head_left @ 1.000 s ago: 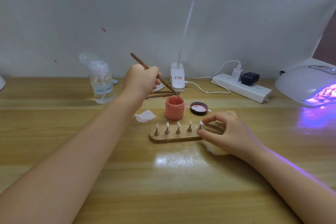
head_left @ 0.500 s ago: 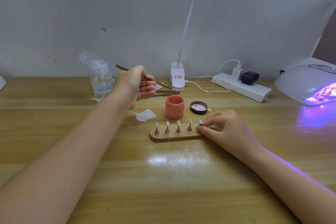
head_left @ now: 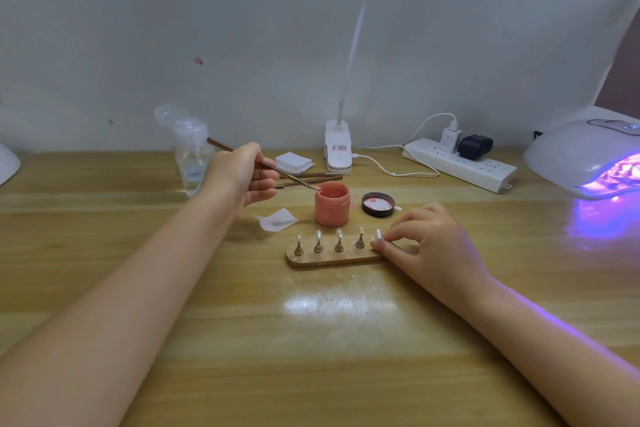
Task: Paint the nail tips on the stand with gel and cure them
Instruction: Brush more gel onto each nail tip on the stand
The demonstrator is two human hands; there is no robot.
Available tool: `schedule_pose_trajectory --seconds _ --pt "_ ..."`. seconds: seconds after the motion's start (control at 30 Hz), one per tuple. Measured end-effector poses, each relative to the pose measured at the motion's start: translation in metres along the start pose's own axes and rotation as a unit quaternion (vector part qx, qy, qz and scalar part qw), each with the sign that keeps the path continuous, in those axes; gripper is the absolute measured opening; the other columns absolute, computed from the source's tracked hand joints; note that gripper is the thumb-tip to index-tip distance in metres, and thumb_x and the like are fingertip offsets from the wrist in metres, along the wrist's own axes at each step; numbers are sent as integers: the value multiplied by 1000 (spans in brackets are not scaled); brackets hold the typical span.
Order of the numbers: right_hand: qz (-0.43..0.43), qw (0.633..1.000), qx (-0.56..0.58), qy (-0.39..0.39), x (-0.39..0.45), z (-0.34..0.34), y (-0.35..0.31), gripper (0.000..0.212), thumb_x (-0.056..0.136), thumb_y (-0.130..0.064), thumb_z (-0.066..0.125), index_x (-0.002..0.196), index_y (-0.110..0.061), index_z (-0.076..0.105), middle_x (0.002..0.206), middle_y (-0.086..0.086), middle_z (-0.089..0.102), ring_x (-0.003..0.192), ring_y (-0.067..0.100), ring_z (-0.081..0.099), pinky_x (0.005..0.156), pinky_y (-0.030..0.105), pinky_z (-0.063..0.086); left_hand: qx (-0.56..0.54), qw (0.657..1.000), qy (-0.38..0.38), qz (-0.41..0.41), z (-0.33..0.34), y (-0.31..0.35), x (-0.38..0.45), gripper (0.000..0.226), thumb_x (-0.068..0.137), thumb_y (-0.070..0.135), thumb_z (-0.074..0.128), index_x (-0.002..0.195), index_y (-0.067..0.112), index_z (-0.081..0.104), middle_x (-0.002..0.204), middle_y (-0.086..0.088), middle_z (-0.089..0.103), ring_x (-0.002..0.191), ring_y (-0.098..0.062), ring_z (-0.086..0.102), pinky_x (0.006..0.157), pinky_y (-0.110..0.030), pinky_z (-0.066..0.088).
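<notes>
A wooden stand [head_left: 332, 258] lies mid-table with several clear nail tips [head_left: 338, 234] on small metal posts. My right hand [head_left: 431, 246] pinches the stand's right end, fingertips beside the rightmost tip. My left hand [head_left: 242, 177] holds a thin brush [head_left: 287, 174] like a pen. The brush tip rests at the left rim of the open coral gel jar [head_left: 331, 205], just behind the stand. The jar's black lid [head_left: 378, 204] lies upturned to its right. The white curing lamp [head_left: 585, 159] glows purple at the far right.
A clear pump bottle [head_left: 194, 156] stands behind my left hand. Two more brushes [head_left: 311, 180] and a stack of white pads [head_left: 294, 162] lie behind the jar, one loose pad [head_left: 277, 218] to its left. A clip lamp base [head_left: 338, 151] and power strip [head_left: 460, 165] line the wall.
My left hand drew back from the jar and tilted the brush flatter, then brought the tip back to the jar's rim. My right hand stayed on the stand's right end.
</notes>
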State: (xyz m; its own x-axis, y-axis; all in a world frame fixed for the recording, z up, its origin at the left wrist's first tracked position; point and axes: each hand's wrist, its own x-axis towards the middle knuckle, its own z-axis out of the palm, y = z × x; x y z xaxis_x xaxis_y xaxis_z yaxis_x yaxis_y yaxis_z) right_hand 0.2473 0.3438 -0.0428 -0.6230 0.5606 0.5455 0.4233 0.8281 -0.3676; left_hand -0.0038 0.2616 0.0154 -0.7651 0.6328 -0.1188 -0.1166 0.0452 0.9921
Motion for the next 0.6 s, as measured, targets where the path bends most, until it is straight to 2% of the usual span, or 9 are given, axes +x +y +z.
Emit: schedule_pose_trajectory --seconds 0.17,0.27,0.37,0.47,0.53,0.6 --pt "-9 1000 6 -10 0 -2 -3 6 80 -29 77 78 -23 76 81 -10 70 83 18 55 71 36 47 -46 997 13 56 -8 -1 -6 22 89 8 44 87 0 65 50 -3 62 42 -12 56 45 -23 52" --pt "-15 1000 3 -5 -2 -4 -4 6 81 -26 76 77 -22 76 76 -9 70 77 18 57 67 39 49 -104 989 -47 89 -10 -1 -18 20 94 6 47 95 1 66 61 -6 68 53 -14 64 53 -25 56" --pt "-14 999 20 26 -4 -5 -6 5 81 -22 77 78 -18 77 71 -8 71 65 14 61 63 37 51 -128 980 -126 86 -12 -3 -34 23 95 3 45 99 2 68 71 -9 70 63 -15 67 61 -26 57" --pt "57 988 125 66 -3 -5 -10 4 79 -19 79 76 -19 76 64 -14 68 58 5 61 62 23 50 -148 971 -166 84 -10 -11 -54 22 93 5 50 94 4 72 74 -9 70 66 -15 67 64 -25 57" --pt "127 967 214 60 -1 -4 -12 6 79 -21 79 74 -22 75 64 -10 69 60 8 65 65 27 53 -156 966 -178 103 -7 -20 -69 16 87 15 62 85 9 76 73 -8 70 66 -15 67 64 -25 57" --pt "155 950 266 49 0 -2 -17 8 78 -21 79 73 -23 74 66 -6 70 60 12 67 67 33 55 -129 960 -193 156 -6 -30 -83 17 80 26 66 82 15 78 76 -8 71 69 -17 68 66 -26 57"
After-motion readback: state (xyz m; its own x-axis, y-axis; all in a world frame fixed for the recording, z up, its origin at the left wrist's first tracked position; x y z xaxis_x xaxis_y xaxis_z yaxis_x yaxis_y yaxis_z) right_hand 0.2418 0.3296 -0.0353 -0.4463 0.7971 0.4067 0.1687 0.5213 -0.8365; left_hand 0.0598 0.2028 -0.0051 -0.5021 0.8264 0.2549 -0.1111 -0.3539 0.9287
